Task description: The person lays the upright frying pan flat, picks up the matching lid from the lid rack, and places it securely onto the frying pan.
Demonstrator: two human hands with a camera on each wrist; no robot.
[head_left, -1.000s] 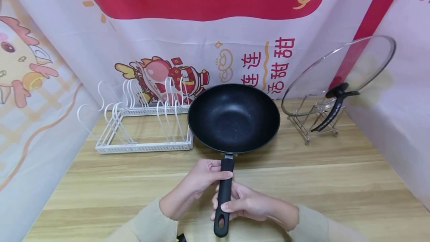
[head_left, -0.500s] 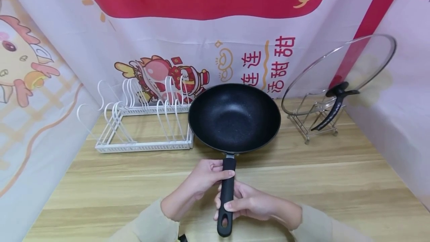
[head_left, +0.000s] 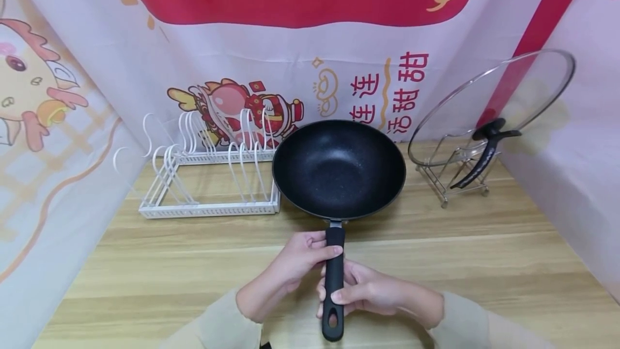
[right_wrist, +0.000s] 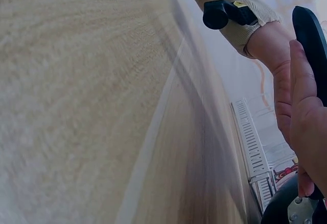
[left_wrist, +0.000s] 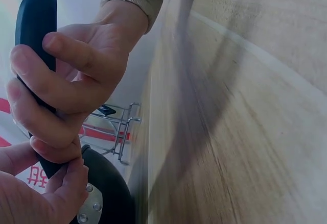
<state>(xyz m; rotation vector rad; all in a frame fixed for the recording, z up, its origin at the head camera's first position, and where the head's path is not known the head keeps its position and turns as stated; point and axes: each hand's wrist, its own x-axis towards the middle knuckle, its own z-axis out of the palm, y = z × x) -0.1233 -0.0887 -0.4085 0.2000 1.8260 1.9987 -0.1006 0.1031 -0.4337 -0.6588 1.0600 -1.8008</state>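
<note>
A black wok [head_left: 339, 171] faces me in the middle of the head view, its long handle [head_left: 334, 276] pointing toward me. My left hand [head_left: 305, 255] pinches the handle near the bowl, thumb lying across the top. Lower down, my right hand [head_left: 370, 290] grips the same handle close to its hanging hole, with the thumb on top. In the left wrist view the right hand's fingers [left_wrist: 46, 91] curl around the handle's underside, and the riveted bracket [left_wrist: 91, 203] shows on the wok's outside. The right wrist view shows the handle partly hidden behind the right hand [right_wrist: 311, 132].
Left of the wok stands a white wire rack [head_left: 208, 209], close to the wok's rim. At the back right, a glass lid [head_left: 489, 101] with a black knob handle leans in a small metal stand [head_left: 443, 190]. Printed cloth [head_left: 218, 47] hangs behind and beside the wooden table [head_left: 194, 263].
The handle's near end has swung slightly right, with both hands moving along with it. The wok's bowl shows hardly any shift, and both grips stay the same.
</note>
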